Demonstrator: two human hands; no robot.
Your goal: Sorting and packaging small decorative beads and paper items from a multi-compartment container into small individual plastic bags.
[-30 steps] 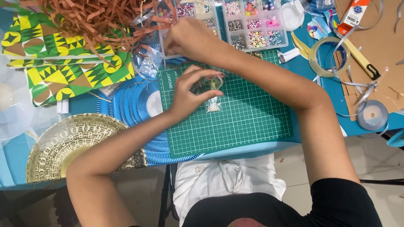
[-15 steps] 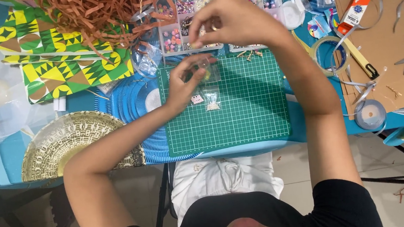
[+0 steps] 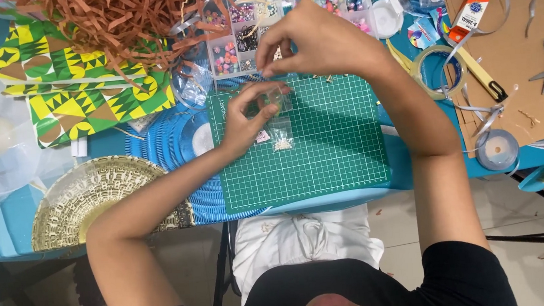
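step: I'm pinching a small clear bag [image 3: 275,98] in my left hand [image 3: 246,119] over the green cutting mat's [image 3: 324,148] far edge | right hand [image 3: 321,37] pinching closed above, contents too small to tell | next: needs a steady fingertip pull at the bag's mouth

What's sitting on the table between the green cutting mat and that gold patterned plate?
In the head view, a blue pleated paper disc lies between the green cutting mat and the gold plate, tucked partly under the mat's left edge.
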